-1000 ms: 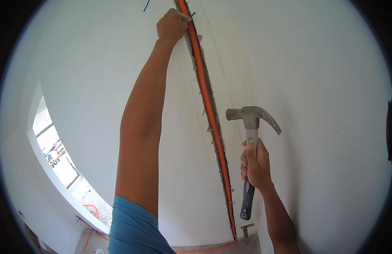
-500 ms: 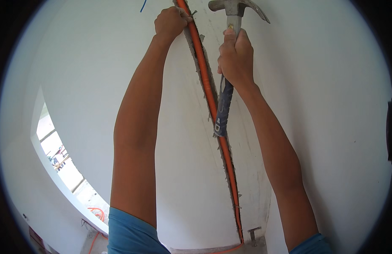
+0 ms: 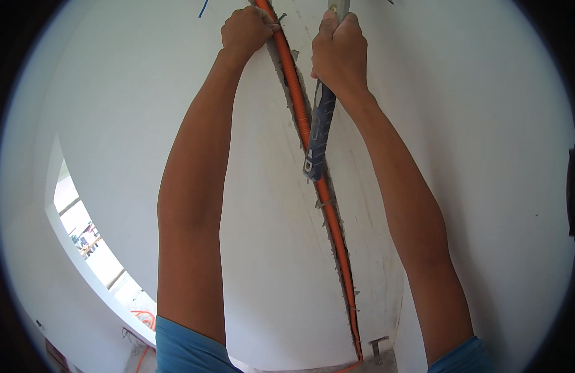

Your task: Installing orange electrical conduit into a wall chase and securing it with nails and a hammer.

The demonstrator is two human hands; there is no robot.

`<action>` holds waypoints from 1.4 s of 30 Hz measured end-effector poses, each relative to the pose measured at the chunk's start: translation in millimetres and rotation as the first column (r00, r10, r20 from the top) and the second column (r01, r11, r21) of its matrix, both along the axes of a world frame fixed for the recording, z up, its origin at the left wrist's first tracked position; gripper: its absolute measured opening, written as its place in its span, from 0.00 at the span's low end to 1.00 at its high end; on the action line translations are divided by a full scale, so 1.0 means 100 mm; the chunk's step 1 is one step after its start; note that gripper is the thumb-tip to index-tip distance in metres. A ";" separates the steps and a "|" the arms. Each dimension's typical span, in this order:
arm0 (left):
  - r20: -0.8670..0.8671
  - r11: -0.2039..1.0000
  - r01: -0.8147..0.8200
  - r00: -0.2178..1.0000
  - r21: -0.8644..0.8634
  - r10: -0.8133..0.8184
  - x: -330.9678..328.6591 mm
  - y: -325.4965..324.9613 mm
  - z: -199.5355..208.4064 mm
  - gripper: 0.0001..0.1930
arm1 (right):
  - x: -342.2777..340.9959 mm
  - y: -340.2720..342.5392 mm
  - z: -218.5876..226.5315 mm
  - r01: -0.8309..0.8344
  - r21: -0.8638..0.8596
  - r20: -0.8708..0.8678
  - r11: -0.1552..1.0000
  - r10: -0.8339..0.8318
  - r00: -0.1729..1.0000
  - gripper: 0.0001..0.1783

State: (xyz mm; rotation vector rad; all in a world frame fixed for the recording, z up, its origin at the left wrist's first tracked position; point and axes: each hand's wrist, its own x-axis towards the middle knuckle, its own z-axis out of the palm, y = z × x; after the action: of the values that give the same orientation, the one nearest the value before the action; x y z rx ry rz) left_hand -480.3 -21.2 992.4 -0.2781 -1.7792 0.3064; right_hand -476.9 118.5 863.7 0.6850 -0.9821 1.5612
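An orange corrugated conduit [image 3: 292,79] runs down a rough chase cut into the white wall. High on it, my left hand [image 3: 245,31] is closed, its fingertips pinched against the conduit's left edge. A small dark nail-like piece [image 3: 282,17] sticks out just beyond those fingertips; whether they hold it is hidden. My right hand [image 3: 341,55] wraps round the upper handle of a claw hammer [image 3: 320,124], right of the conduit. The hammer's dark grip hangs downward, its butt overlapping the conduit. Most of the hammer head is beyond the top edge; only a claw tip shows.
Thin ties cross the conduit [image 3: 326,203] lower down. At the chase's foot the conduit bends left along the floor, near a dark T-shaped mark or piece [image 3: 378,348]. A bright opening [image 3: 101,255] lies at left, with orange tubing [image 3: 144,318] by it. A blue wire [image 3: 203,9] hangs at top left.
The right hand and hammer have risen and shifted slightly left, taking the hammer head mostly out of view. My left hand stays pinched at the same spot on the conduit.
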 end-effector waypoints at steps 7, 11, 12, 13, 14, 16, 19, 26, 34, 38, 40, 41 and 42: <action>-0.054 0.996 -0.094 0.994 -0.011 0.093 0.00 -0.06 0.04 0.11 | 0.11 -0.01 0.06 -0.205 0.309 0.282 0.929 0.117 0.952 0.20; -0.036 0.995 -0.099 0.994 0.029 0.100 0.03 0.05 0.01 0.10 | 0.08 0.09 0.09 -0.181 0.233 0.250 0.955 0.121 0.961 0.20; -0.031 0.995 -0.092 0.995 0.027 0.093 0.04 0.08 0.01 0.10 | 0.09 0.16 0.12 -0.260 0.350 0.311 0.900 0.151 0.938 0.19; -0.031 0.995 -0.092 0.995 0.027 0.093 0.06 0.06 0.03 0.10 | 0.14 0.15 0.10 -0.262 0.356 0.311 0.897 0.151 0.938 0.19; -0.030 0.996 -0.090 0.995 0.027 0.091 0.09 0.05 0.03 0.10 | 0.20 0.15 0.05 -0.275 0.293 0.321 0.916 0.176 0.931 0.18; -0.026 0.998 -0.065 0.997 0.023 0.066 0.08 0.05 -0.03 0.10 | 0.32 0.13 -0.15 -0.282 0.196 0.292 0.939 0.219 0.931 0.18; -0.064 1.000 -0.010 0.998 -0.008 0.010 0.07 0.00 -0.06 0.09 | 0.72 0.25 -0.70 -0.432 0.137 0.272 0.891 0.386 0.882 0.16; -0.086 0.989 0.146 0.985 -0.021 -0.147 0.10 -0.12 -0.19 0.12 | 1.65 0.61 -2.05 -0.635 0.154 0.464 0.757 0.511 0.723 0.19; -0.121 0.966 0.137 0.986 0.220 -0.112 0.03 0.03 -0.34 0.17 | 1.60 0.66 -2.50 -0.634 0.138 0.593 0.761 0.450 0.668 0.19; -0.165 0.964 0.151 0.979 0.220 -0.115 0.04 -0.03 -0.31 0.17 | 1.54 0.59 -2.51 -0.653 0.113 0.597 0.749 0.474 0.647 0.19; -0.144 0.948 0.134 0.985 0.290 -0.095 0.03 0.05 -0.28 0.17 | 1.52 0.56 -2.52 -0.647 0.112 0.594 0.754 0.471 0.652 0.19; -0.138 0.947 0.134 0.986 0.291 -0.097 0.04 0.08 -0.28 0.17 | 1.49 0.54 -2.50 -0.634 0.143 0.598 0.760 0.444 0.668 0.21; -0.107 0.953 0.114 0.990 0.279 -0.087 0.06 0.11 -0.27 0.17 | 1.46 0.54 -2.48 -0.620 0.175 0.600 0.765 0.416 0.683 0.23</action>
State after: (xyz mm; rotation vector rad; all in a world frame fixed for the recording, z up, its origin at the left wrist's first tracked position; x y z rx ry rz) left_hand -474.1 -10.1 965.7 -0.1445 -1.6843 -0.0117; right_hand -330.8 172.2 615.7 0.8721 -1.6309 2.1837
